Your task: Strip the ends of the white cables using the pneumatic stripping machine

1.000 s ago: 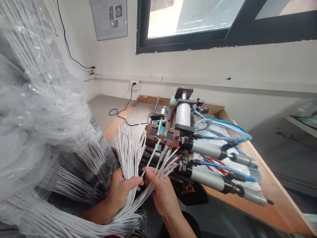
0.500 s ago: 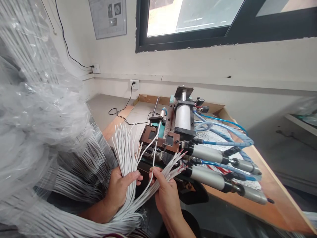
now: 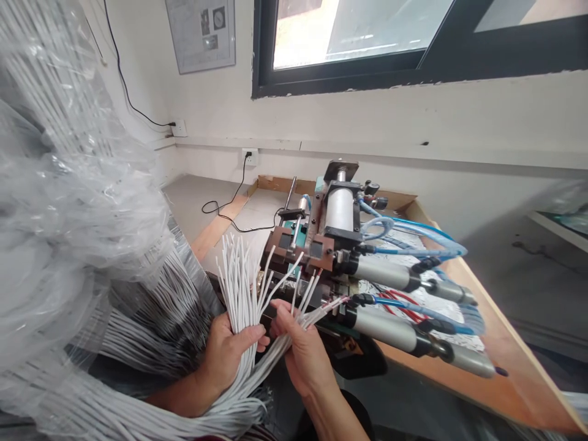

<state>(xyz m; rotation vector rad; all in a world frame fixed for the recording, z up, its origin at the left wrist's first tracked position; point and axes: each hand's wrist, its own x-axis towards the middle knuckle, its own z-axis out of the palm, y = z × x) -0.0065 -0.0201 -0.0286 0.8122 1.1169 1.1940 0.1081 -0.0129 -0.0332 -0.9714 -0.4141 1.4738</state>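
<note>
Left hand (image 3: 232, 346) grips the thick wire bunch (image 3: 239, 294), right hand (image 3: 301, 346) clasps the thin bunch (image 3: 318, 315) just right of it, both on the machine's (image 3: 340, 213) near side; firm, separate holds should keep them from tangling

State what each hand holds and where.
Left hand: a bundle of white cables, below its free ends. Right hand: a smaller bunch, below its ends.

The left hand (image 3: 225, 352) is curled in a grip, its thumb (image 3: 249, 337) pointed toward the right hand (image 3: 307, 358), which is held just beside it, fingers (image 3: 276, 329) bent.
</note>
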